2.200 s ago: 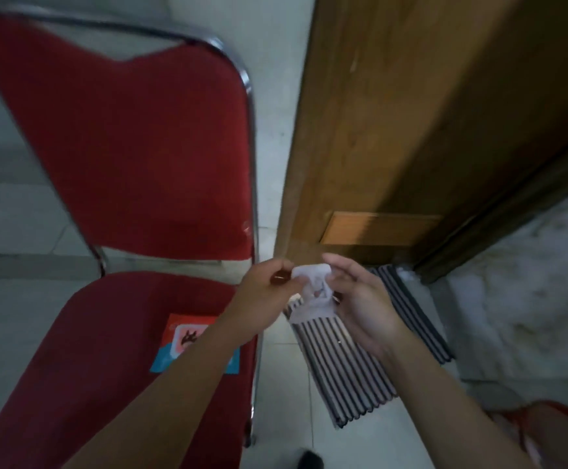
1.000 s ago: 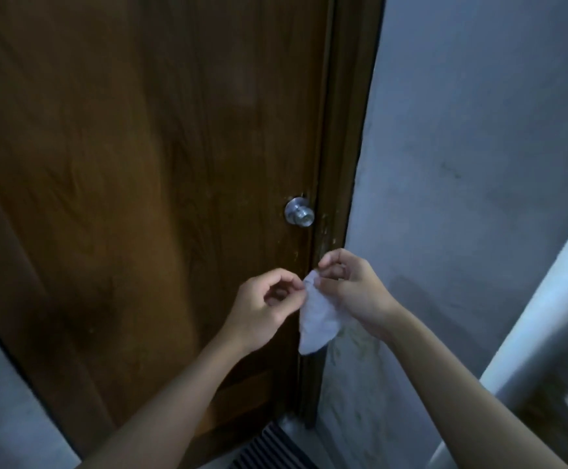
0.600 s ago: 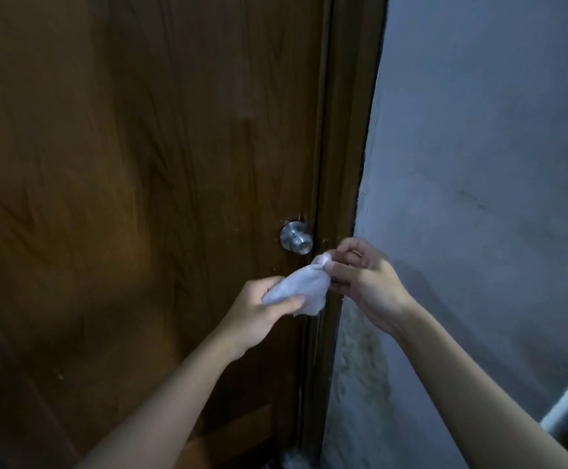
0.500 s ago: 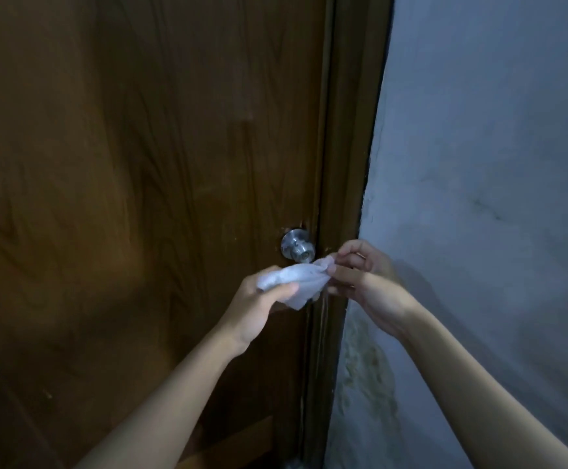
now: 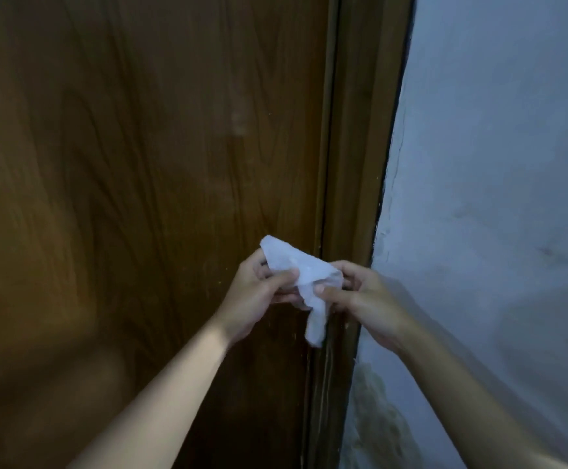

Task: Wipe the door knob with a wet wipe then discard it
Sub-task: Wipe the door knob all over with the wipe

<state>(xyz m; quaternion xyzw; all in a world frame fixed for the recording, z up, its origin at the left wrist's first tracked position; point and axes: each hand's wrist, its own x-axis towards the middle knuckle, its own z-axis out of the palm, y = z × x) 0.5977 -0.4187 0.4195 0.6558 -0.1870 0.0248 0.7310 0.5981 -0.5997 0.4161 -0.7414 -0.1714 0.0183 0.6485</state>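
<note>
A white wet wipe (image 5: 301, 270) is spread between both hands in front of the brown wooden door (image 5: 147, 198), close to its right edge. My left hand (image 5: 258, 292) pinches the wipe's left side with thumb on top. My right hand (image 5: 360, 296) pinches its right side, and a loose tail of wipe hangs down below. The door knob is hidden behind the wipe and my hands.
The door frame (image 5: 360, 164) runs down just right of my hands. A pale bluish wall (image 5: 495, 198) with stained plaster low down fills the right side.
Both hands have risen with the wipe and spread it over the spot where the metal knob showed; the knob is now covered. The view has moved closer to the door.
</note>
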